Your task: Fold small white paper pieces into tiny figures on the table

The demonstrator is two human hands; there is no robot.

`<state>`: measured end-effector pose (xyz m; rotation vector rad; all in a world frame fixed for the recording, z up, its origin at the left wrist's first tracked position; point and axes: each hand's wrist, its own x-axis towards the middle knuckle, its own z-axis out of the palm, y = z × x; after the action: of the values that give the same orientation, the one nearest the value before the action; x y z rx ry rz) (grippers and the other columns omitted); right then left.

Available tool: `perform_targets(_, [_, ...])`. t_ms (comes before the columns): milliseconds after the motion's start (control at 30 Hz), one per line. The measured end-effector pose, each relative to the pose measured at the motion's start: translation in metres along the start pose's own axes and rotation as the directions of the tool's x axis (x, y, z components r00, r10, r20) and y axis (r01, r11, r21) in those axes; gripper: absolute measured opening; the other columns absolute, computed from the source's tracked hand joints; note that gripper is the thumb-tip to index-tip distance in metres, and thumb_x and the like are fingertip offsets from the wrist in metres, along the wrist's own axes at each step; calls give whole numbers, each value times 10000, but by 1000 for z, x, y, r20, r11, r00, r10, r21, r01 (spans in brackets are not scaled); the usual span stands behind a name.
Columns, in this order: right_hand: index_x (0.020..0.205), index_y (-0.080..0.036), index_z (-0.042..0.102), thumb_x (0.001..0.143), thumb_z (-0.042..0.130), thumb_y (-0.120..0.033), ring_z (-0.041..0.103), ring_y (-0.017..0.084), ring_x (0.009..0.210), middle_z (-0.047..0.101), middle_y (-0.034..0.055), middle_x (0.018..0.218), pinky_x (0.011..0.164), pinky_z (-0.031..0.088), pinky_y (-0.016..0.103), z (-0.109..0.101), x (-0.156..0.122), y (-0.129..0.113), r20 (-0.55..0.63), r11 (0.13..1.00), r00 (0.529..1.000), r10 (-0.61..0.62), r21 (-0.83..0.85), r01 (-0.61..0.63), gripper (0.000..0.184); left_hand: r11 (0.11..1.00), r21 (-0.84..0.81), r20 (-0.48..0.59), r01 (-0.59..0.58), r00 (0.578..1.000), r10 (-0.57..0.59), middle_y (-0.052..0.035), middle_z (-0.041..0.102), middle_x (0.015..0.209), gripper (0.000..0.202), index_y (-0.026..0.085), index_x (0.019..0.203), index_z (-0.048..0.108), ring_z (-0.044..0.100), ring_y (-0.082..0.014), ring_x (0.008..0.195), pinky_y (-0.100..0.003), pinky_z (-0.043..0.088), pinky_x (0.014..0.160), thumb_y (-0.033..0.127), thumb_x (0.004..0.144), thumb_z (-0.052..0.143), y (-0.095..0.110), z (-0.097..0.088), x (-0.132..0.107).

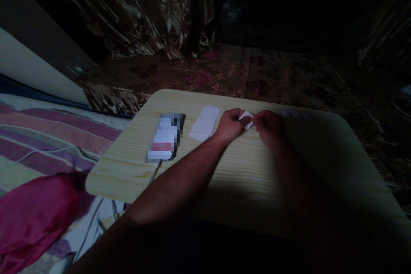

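Note:
Between my two hands, above the wooden table (237,167), is a small piece of white paper (246,119). My left hand (231,125) pinches its left side, thumb across the front. At its right edge the fingers of my right hand (269,127) close on it, partly in shadow. A stack of white paper strips (205,122) lies just left of my left hand, its edges slightly uneven. Beyond my right hand, near the far edge, several small pale folded pieces (295,114) sit in a row; dim light hides their detail.
A phone (163,137) with a lit, blurred screen lies on the table's left, a cable (155,172) running from its lower end. Left of the table are a striped bed (41,128) and a pink cloth (41,214). Patterned curtains (154,4) hang behind.

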<state>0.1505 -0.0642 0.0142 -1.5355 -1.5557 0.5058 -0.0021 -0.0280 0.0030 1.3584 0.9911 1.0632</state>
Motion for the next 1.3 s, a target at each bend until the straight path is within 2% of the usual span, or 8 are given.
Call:
perform_targets(233, [744,-197,635,818,603,-392,582,179,611,656,28,655,613,440,301,2,1,0,-42,1000,999,2,-19,-3,211,995,89,-28,-43,999,46,5,572,606,217,154,668,606,423,-93,538,-227,299,514,338,742,694,-1,2,-5])
perform_targets(467, [738,-198,633,822,598,-381,589,181,645,671,33,687,618,438,297,2,-1,-6,-92,997,996,-20,-70,14,205,999,34,-84,-32,996,35,13,576,618,210,152,660,612,440,-91,550,-229,326,527,326,710,718,-2,5,-3])
perform_targets(600, [771,-190,651,836,595,-438,582,177,613,658,24,650,596,434,295,3,0,-2,-56,999,998,34,10,-34,262,1000,-5,-89,-11,996,11,15,578,608,228,150,654,609,432,-84,530,-230,328,516,340,715,720,-5,3,-1])
perform_targets(733, [825,-179,671,829,610,-486,578,173,595,634,7,611,581,429,287,2,0,0,-27,995,998,60,79,-58,312,995,-95,-115,-32,993,21,8,610,638,234,144,687,644,483,-90,562,-230,368,556,359,711,735,-6,2,1])
perform_targets(1100, [730,-192,639,798,618,-382,561,156,588,636,0,617,590,420,278,3,0,1,2,1000,1000,-14,23,14,203,983,-172,-74,-64,996,52,-12,660,667,328,136,737,690,540,-102,598,-237,424,590,419,640,825,2,3,0])
perform_targets(1300, [723,-185,640,797,609,-358,555,147,591,634,0,628,584,412,270,5,1,1,-12,1000,1000,-17,-10,17,191,976,-216,-76,-23,997,6,-5,644,623,329,140,670,661,527,-91,557,-230,402,560,423,630,825,2,2,1])
